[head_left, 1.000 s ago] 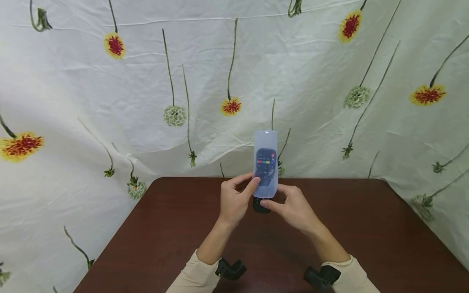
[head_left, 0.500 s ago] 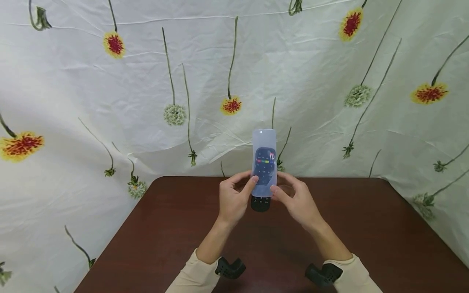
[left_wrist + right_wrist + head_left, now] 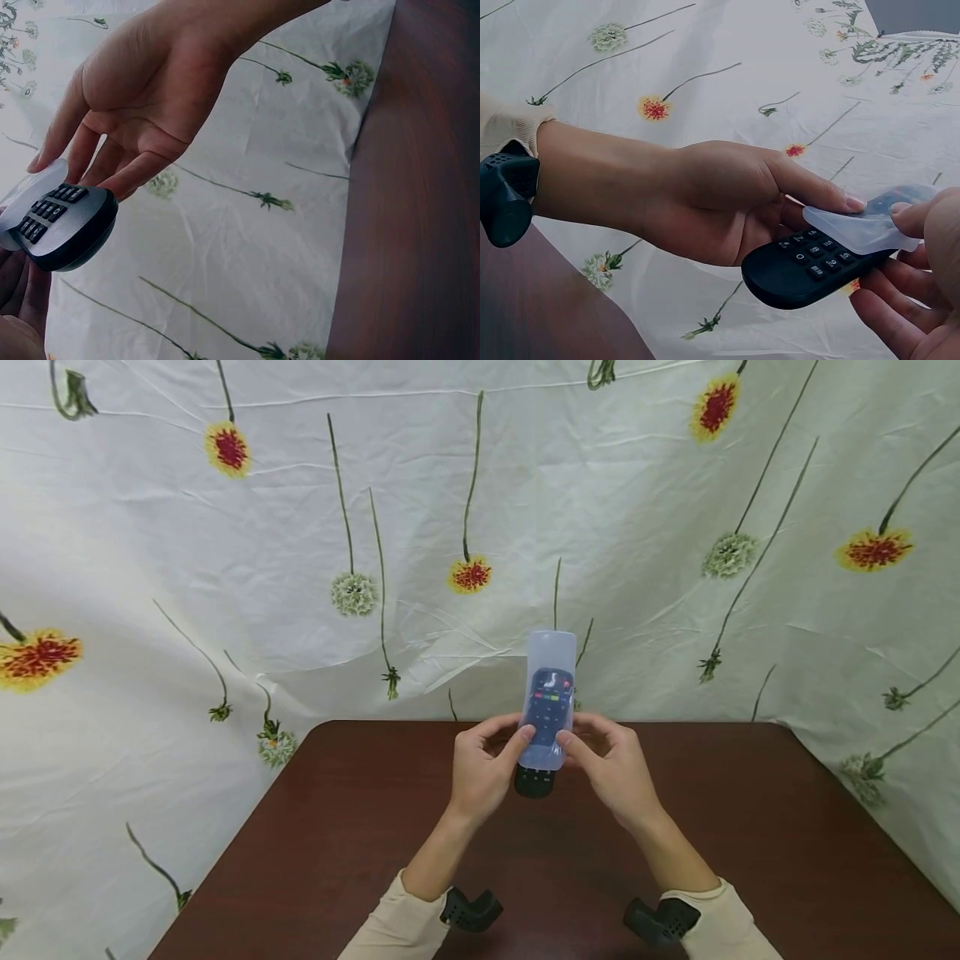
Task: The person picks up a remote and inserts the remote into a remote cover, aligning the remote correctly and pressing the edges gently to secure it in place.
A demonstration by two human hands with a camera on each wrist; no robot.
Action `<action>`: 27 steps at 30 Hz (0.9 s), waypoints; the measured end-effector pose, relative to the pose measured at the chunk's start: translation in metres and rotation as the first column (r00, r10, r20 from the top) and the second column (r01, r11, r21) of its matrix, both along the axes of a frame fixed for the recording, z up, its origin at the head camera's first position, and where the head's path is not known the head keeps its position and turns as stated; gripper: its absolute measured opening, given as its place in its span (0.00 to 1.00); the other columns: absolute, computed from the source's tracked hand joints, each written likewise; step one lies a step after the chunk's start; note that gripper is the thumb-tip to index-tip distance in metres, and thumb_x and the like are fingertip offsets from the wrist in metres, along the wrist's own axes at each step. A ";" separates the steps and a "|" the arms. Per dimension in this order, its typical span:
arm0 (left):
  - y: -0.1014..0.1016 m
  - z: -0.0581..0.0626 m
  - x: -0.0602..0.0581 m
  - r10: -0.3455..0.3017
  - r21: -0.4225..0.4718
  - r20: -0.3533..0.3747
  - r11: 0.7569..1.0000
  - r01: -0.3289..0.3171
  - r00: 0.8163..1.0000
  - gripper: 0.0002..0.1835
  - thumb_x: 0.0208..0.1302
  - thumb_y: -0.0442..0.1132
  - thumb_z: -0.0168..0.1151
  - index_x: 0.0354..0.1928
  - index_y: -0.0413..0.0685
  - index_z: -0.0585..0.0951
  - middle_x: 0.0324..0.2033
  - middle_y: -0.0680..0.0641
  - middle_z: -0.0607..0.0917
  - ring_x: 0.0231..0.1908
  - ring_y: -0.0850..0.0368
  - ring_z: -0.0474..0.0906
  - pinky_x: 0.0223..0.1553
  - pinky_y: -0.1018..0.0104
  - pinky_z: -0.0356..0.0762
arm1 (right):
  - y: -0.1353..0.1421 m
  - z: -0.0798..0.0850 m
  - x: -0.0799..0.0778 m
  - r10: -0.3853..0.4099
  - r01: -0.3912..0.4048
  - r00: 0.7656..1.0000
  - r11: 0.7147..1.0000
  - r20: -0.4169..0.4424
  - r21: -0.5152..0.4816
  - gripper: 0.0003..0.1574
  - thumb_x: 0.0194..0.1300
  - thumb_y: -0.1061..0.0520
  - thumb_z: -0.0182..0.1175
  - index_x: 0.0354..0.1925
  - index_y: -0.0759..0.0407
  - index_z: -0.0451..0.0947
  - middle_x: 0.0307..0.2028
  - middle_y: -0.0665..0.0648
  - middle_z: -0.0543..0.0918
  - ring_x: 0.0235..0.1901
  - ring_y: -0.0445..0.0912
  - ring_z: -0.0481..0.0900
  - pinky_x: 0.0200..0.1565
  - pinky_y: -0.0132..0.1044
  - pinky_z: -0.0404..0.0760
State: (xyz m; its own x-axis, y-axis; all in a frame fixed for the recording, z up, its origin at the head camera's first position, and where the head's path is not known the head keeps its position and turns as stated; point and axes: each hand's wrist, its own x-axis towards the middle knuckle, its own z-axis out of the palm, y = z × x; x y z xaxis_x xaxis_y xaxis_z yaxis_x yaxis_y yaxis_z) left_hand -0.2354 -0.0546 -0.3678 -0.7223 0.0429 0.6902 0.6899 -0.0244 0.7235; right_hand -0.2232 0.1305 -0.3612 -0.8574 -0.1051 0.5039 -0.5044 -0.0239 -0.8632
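A black remote control (image 3: 534, 783) sits partly inside a translucent, whitish sleeve cover (image 3: 552, 649), its lower end with number keys sticking out of the open bottom. Through the cover its coloured buttons show dimly. My left hand (image 3: 480, 768) grips the covered remote from the left, thumb on the front face. On the other side my right hand (image 3: 618, 768) pinches the cover near its lower edge, thumb on the front. In the right wrist view the cover's edge (image 3: 855, 231) flares away from the keys of the remote (image 3: 810, 262). Most fingers behind the remote are hidden in the head view.
Beneath the hands lies a dark reddish-brown table (image 3: 360, 843). A white cloth printed with flowers (image 3: 300, 527) hangs behind and beside it. Black wrist-worn cameras (image 3: 471, 910) sit at both sleeve cuffs.
My right thumb has moved up from the remote's bare lower end onto the cover's lower edge. Remote and cover have shifted slightly right and tilted, while the left hand keeps its grip.
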 end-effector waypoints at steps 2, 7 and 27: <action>0.000 -0.001 0.000 -0.008 -0.003 0.000 1.000 0.008 1.000 0.10 0.69 0.30 0.69 0.48 0.30 0.87 0.39 0.39 0.90 0.35 0.52 0.88 0.36 0.64 0.86 | 0.000 0.000 0.000 0.004 -0.004 1.000 1.000 0.003 0.004 0.18 0.73 0.65 0.63 0.57 0.74 0.80 0.45 0.69 0.85 0.40 0.49 0.87 0.41 0.44 0.88; 0.000 -0.002 -0.001 -0.028 -0.010 0.015 1.000 0.028 0.999 0.10 0.69 0.30 0.69 0.48 0.30 0.87 0.39 0.40 0.90 0.35 0.52 0.88 0.36 0.64 0.85 | 0.000 -0.001 0.001 0.003 -0.003 1.000 1.000 -0.003 0.018 0.17 0.74 0.64 0.63 0.57 0.74 0.80 0.45 0.68 0.85 0.40 0.48 0.87 0.42 0.41 0.87; -0.002 -0.003 -0.004 -0.265 -0.113 0.289 0.945 0.308 0.920 0.19 0.61 0.31 0.76 0.53 0.33 0.86 0.44 0.41 0.90 0.42 0.49 0.89 0.43 0.59 0.86 | 0.009 0.005 0.001 -0.305 0.309 0.944 0.951 -0.127 0.005 0.14 0.70 0.62 0.68 0.50 0.71 0.86 0.41 0.62 0.89 0.40 0.45 0.85 0.41 0.30 0.82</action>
State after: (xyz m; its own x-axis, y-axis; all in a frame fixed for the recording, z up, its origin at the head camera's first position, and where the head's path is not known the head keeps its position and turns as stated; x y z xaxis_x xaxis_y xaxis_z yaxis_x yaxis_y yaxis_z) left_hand -0.2391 -0.0561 -0.3710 -0.8187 0.3654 0.4429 0.4518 -0.0663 0.8897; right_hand -0.2221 0.1395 -0.3563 -0.7812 0.1396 0.6084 -0.5865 0.1695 -0.7920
